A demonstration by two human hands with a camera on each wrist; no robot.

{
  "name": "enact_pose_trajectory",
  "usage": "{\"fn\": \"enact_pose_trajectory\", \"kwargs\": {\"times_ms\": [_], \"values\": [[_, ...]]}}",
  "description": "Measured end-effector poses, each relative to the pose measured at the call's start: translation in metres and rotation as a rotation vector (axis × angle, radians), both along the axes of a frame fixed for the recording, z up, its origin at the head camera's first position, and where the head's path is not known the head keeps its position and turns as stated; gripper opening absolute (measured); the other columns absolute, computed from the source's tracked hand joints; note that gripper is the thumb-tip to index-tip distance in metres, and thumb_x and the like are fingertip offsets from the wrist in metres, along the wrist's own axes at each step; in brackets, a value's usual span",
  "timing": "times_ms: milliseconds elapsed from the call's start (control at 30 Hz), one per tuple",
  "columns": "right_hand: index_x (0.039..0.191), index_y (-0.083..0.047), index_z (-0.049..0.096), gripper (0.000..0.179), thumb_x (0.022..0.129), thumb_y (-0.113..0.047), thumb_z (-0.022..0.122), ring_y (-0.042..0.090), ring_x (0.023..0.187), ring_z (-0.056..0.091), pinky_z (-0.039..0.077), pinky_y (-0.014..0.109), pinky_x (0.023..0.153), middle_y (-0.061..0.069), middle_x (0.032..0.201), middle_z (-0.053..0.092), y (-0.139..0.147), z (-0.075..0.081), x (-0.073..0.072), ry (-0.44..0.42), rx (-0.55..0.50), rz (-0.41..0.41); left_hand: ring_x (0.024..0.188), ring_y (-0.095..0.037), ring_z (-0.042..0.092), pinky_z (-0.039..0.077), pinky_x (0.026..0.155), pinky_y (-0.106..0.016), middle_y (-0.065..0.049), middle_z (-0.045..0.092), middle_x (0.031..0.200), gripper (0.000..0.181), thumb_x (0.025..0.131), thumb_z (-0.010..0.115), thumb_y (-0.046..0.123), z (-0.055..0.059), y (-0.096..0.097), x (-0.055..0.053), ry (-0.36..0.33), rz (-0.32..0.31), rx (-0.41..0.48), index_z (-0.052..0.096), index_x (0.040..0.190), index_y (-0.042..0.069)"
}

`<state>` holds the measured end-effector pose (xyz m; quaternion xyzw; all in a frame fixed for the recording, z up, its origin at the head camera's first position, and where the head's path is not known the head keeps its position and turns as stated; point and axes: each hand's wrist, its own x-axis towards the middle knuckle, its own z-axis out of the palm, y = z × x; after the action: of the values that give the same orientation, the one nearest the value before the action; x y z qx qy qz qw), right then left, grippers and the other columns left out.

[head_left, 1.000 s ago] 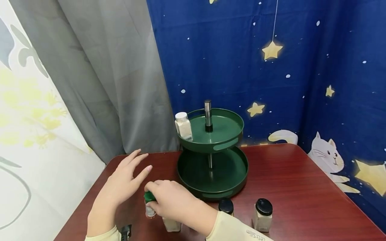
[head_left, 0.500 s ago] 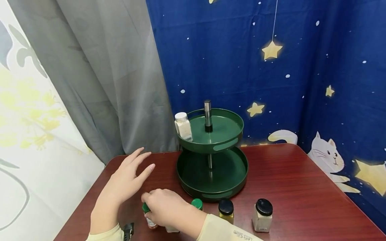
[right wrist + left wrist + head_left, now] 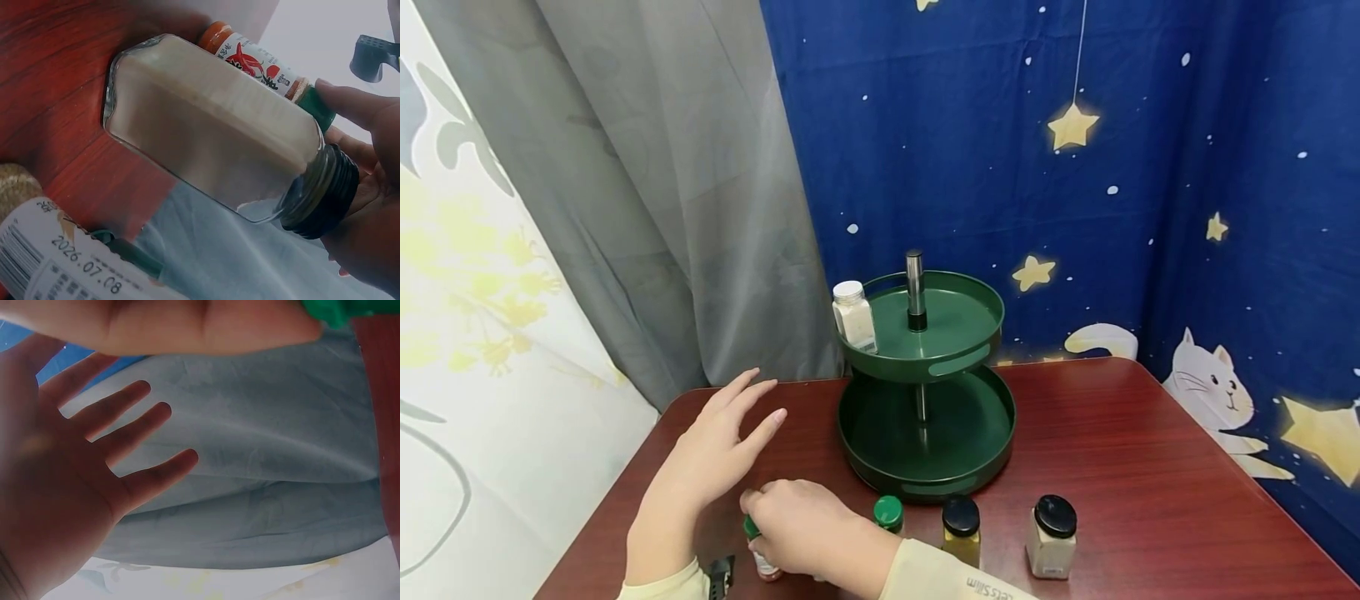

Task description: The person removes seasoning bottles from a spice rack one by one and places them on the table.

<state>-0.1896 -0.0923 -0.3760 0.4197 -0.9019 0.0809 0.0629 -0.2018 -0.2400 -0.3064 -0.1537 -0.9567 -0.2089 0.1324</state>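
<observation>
My right hand [image 3: 808,529] pinches the green cap of a small spice bottle [image 3: 256,62], whose white label shows red chillies. Most of this bottle is behind the hand in the head view. A square clear jar with a black lid [image 3: 212,131], filled with pale powder, stands right by the hand and fills the right wrist view. Raised to the left over the table, my left hand [image 3: 715,450] has its fingers spread and touches nothing; its palm also shows in the left wrist view.
Behind the hands stands a two-tier green tray [image 3: 925,492], with a white-lidded jar [image 3: 854,321] on its upper tier. A green-capped bottle [image 3: 888,512], a black-lidded yellow jar [image 3: 961,542] and another black-lidded jar [image 3: 1052,542] stand to the right on the red table [image 3: 1097,442].
My right hand has moved toward the table's near side and slightly left with the spice bottle, uncovering another green-capped bottle. The left hand has shifted slightly right, fingers still spread.
</observation>
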Motion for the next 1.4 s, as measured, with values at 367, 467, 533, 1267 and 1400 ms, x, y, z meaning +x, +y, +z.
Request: {"fn": "enact_pose_trajectory", "kwargs": {"times_ms": [367, 467, 533, 1267, 1400], "values": [[0.119, -0.028, 0.072, 0.028, 0.096, -0.04, 0.081, -0.005, 0.081, 0.061, 0.051, 0.014, 0.067, -0.014, 0.094, 0.068, 0.0, 0.0, 0.0, -0.009, 0.017, -0.018, 0.156, -0.045, 0.036, 0.045, 0.108, -0.075, -0.014, 0.035, 0.173, 0.057, 0.11, 0.054, 0.052, -0.001, -0.001, 0.001, -0.006, 0.0, 0.002, 0.055, 0.156, 0.018], [0.119, -0.028, 0.072, 0.029, 0.095, -0.042, 0.081, -0.005, 0.081, 0.059, 0.05, 0.014, 0.067, -0.015, 0.094, 0.067, -0.001, -0.002, 0.0, -0.025, 0.012, -0.016, 0.156, -0.044, 0.037, 0.045, 0.108, -0.075, -0.014, 0.035, 0.172, 0.057, 0.109, 0.055, 0.052, -0.001, -0.001, 0.001, -0.01, 0.0, 0.005, 0.055, 0.155, 0.017], [0.12, -0.029, 0.072, 0.03, 0.095, -0.043, 0.081, -0.005, 0.082, 0.059, 0.05, 0.014, 0.067, -0.015, 0.095, 0.068, -0.002, -0.003, 0.001, -0.036, 0.008, -0.014, 0.156, -0.044, 0.037, 0.045, 0.108, -0.075, -0.014, 0.036, 0.172, 0.057, 0.109, 0.055, 0.052, -0.002, 0.0, 0.001, -0.011, -0.002, 0.006, 0.055, 0.155, 0.018], [0.121, -0.031, 0.068, 0.034, 0.094, -0.046, 0.082, -0.003, 0.082, 0.058, 0.05, 0.016, 0.065, -0.015, 0.099, 0.064, 0.008, 0.011, 0.01, -0.049, 0.058, -0.025, 0.156, -0.044, 0.038, 0.045, 0.109, -0.074, -0.012, 0.036, 0.173, 0.059, 0.109, 0.053, 0.055, -0.003, -0.001, 0.001, -0.013, -0.003, 0.002, 0.055, 0.156, 0.019], [0.122, -0.028, 0.07, 0.033, 0.094, -0.042, 0.082, -0.003, 0.081, 0.056, 0.049, 0.014, 0.065, -0.013, 0.1, 0.064, 0.019, 0.021, 0.01, -0.078, 0.031, -0.019, 0.156, -0.045, 0.038, 0.044, 0.109, -0.074, -0.013, 0.037, 0.172, 0.058, 0.109, 0.054, 0.054, -0.003, -0.002, 0.0, -0.008, -0.002, 0.004, 0.055, 0.156, 0.018]]}}
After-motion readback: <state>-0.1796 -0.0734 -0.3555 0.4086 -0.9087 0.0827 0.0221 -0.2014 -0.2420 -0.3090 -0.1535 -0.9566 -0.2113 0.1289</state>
